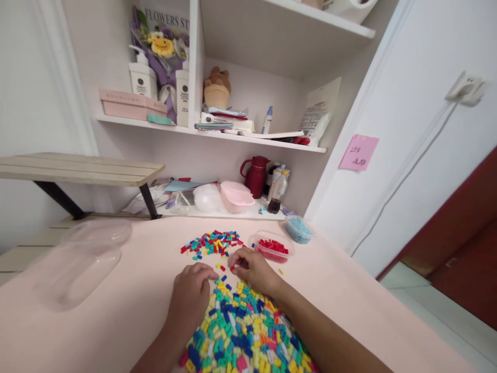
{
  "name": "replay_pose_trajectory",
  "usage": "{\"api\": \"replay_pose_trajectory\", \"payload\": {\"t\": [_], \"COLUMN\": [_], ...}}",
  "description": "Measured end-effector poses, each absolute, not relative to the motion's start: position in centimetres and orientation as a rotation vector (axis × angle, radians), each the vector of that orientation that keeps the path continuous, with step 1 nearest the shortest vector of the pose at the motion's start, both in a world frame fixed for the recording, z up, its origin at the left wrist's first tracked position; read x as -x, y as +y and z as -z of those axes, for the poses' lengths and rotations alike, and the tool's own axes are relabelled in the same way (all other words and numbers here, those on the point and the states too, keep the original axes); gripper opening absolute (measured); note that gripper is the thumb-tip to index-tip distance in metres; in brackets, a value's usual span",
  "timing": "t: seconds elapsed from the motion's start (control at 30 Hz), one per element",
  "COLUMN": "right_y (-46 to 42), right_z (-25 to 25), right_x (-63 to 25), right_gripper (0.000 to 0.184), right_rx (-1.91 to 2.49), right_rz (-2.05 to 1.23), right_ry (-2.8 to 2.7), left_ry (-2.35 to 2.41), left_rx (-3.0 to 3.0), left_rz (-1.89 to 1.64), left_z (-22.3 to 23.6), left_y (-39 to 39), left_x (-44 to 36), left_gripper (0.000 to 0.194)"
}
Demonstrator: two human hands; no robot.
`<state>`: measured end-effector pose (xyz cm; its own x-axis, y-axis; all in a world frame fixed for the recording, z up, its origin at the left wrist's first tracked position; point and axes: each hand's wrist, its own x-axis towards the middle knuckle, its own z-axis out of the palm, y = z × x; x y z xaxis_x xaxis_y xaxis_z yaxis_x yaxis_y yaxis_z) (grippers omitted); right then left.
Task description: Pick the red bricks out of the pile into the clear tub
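Note:
Small toy building bricks in many colours lie in a large pile (pixel 240 326) between my forearms. Beyond it, a smaller pile (pixel 212 243) of mostly red, blue, teal and yellow bricks spreads over the table (pixel 147 290). My right hand (pixel 254 269) is closed, with a red brick (pixel 232 269) at its thumb and fingertips. To its left my left hand (pixel 192 287) rests by the edge of the large pile, fingers stretched toward a few loose bricks and nothing visible in them. A clear tub (pixel 258 255) of red bricks stands just past my right hand.
A tub of light-blue pieces (pixel 298 230) stands at the back right. Clear plastic containers (pixel 89 264) lie at the left. Behind the table, a shelf holds a dark red jug (pixel 256 176), bottles (pixel 278 191) and a pink container (pixel 236 194). A slatted wooden stand (pixel 77 168) rises at the left.

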<state>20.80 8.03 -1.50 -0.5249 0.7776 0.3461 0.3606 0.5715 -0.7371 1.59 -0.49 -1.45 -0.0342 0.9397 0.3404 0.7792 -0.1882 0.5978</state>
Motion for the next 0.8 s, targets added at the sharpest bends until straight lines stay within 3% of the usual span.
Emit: {"api": "replay_pose_trajectory", "payload": {"t": [0.4,0.57,0.8], "right_y": [7.6,7.8,10.4], "right_z": [0.9,-1.9,-4.2], "right_x": [-20.6,-21.4,-26.3], "right_gripper": [0.016,0.016,0.013], "right_rx": [0.905,0.863,1.135], "right_rz": [-0.745,-0.49,-0.108], "right_ry": [-2.165,-2.155,-1.982], "left_ry": [1.848,1.857,1.87], "left_rx": [-2.034,-2.021,-1.973], "left_rz": [-0.991,-0.976,-0.992], "left_z": [1.5,1.4,1.1], "left_y": [-0.4,-0.4,-0.5], "left_x": [-1.4,-1.5,-1.8], "left_gripper": [0.042,0.042,0.042]}}
